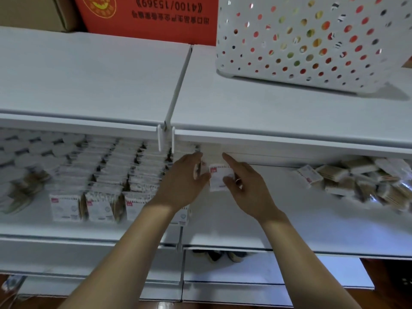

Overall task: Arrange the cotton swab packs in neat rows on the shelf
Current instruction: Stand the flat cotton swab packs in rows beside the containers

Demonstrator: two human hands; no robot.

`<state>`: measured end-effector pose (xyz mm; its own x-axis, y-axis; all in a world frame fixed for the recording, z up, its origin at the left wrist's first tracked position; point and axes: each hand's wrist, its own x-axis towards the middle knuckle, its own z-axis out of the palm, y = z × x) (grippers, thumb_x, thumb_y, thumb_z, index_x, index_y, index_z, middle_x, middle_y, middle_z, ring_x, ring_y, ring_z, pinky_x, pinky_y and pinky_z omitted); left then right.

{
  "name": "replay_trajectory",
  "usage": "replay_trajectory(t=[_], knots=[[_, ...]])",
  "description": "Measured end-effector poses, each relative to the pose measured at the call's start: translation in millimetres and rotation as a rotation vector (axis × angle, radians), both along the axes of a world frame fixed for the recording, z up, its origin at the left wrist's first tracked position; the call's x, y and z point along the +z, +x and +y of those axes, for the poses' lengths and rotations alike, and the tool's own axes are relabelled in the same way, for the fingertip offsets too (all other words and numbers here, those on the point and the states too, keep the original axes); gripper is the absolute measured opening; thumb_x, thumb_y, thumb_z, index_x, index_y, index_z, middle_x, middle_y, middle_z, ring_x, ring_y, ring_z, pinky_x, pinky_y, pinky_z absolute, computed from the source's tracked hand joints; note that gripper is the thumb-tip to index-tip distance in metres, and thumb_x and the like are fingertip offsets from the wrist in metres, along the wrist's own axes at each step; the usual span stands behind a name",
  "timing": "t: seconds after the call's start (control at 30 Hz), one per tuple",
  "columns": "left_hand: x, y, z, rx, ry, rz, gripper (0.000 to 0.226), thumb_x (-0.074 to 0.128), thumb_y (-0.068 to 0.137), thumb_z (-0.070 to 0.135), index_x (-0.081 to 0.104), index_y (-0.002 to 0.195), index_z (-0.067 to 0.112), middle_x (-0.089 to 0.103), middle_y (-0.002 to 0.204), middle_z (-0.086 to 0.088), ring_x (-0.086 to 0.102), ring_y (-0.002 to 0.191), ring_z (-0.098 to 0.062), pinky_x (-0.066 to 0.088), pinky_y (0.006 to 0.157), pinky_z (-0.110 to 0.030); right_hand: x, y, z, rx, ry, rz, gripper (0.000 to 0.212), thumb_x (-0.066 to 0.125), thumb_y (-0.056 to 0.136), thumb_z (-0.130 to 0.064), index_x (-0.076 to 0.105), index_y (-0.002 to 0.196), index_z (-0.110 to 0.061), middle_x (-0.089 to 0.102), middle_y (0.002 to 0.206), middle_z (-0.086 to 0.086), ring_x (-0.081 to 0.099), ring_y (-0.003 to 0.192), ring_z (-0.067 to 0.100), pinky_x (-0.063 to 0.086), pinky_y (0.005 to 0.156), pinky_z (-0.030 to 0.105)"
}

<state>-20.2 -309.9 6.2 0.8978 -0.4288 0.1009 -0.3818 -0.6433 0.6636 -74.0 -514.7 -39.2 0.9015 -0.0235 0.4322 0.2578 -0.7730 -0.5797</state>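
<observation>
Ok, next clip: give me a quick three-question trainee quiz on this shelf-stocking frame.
1. True or false: the perforated white basket stands on the top shelf.
2. Where does the loose pile of cotton swab packs lie? A) far right of the middle shelf B) inside the basket C) on the floor
3. Fill in: the right hand and left hand handle a ____ between them.

Key: 1 true. 2 A. 3 cotton swab pack, at the back of the middle shelf, right of the neat rows.

A white perforated basket (312,41) sits on the top board beside a red carton (147,16).
</observation>
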Motion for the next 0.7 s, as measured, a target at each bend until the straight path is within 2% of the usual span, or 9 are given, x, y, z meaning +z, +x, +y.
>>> replay_trajectory(t=[0.1,0.17,0.23,0.3,0.37,0.43,0.57,0.7], knots=[[-6,5,12,0.002,0.230,-0.218,0.066,0.031,0.098,0.052,0.046,0.149,0.012,0.047,0.152,-0.011,0.040,0.142,-0.032,0.030,0.116,-0.045,-18,14,2,-0.141,0.019,-0.019,0.049,0.063,0.096,-0.017,0.051,0.143,-0.027,0.055,0.100,-0.004,0.051,0.074,0.006,0.044,0.073,0.018],[-13,7,17,-0.038,0.482,-0.209,0.070,0.019,0.099,0.056,0.033,0.155,0.016,0.027,0.164,-0.008,0.017,0.153,-0.031,0.013,0.122,-0.051,-29,22,7,-0.153,0.005,-0.016,0.047,0.064,0.094,-0.015,0.054,0.139,-0.025,0.053,0.103,-0.002,0.049,0.072,0.006,0.049,0.072,0.025],[-24,8,18,-0.087,0.622,-0.156,0.067,0.017,0.104,0.056,0.017,0.160,0.019,0.004,0.169,-0.003,-0.005,0.156,-0.028,0.000,0.124,-0.053,-39,29,12,-0.139,-0.014,-0.013,0.047,0.065,0.093,-0.015,0.055,0.138,-0.022,0.053,0.105,0.002,0.048,0.071,0.006,0.051,0.073,0.031],[-30,7,18,-0.113,0.653,-0.138,0.075,0.006,0.100,0.063,0.012,0.161,0.019,-0.001,0.170,-0.003,-0.009,0.155,-0.027,-0.003,0.124,-0.053,-45,35,18,-0.138,-0.025,-0.003,0.049,0.065,0.093,-0.016,0.053,0.141,-0.021,0.055,0.107,0.005,0.052,0.075,0.011,0.051,0.073,0.031],[-34,8,18,-0.124,0.651,-0.145,0.091,-0.010,0.087,0.067,0.013,0.161,0.019,0.001,0.170,-0.004,-0.007,0.156,-0.027,-0.002,0.124,-0.054,-51,38,23,-0.154,-0.068,0.000,0.051,0.065,0.093,-0.018,0.052,0.142,-0.022,0.058,0.111,0.007,0.060,0.087,0.021,0.053,0.074,0.033],[-38,9,20,-0.132,0.653,-0.164,0.100,-0.017,0.079,0.066,0.015,0.160,0.019,0.004,0.170,-0.004,-0.004,0.156,-0.027,-0.001,0.124,-0.054,-57,40,24,-0.199,-0.178,-0.045,0.048,0.066,0.092,-0.020,0.056,0.139,-0.022,0.059,0.114,0.010,0.060,0.100,0.030,0.055,0.076,0.038],[-39,10,19,-0.137,0.646,-0.185,0.102,-0.019,0.076,0.065,0.017,0.160,0.019,0.005,0.169,-0.005,-0.002,0.156,-0.027,-0.001,0.124,-0.053,-64,45,19,-0.307,-0.375,-0.088,0.043,0.064,0.091,-0.029,0.061,0.134,-0.023,0.054,0.126,0.015,0.054,0.110,0.037,0.054,0.083,0.045],[-38,10,19,-0.117,0.587,-0.200,0.102,-0.017,0.077,0.066,0.016,0.160,0.017,0.004,0.169,-0.007,-0.002,0.156,-0.028,-0.003,0.123,-0.051,-61,49,22,-0.362,-0.456,-0.042,0.050,0.071,0.088,-0.030,0.060,0.136,-0.024,0.054,0.133,0.017,0.054,0.114,0.040,0.054,0.083,0.047]])
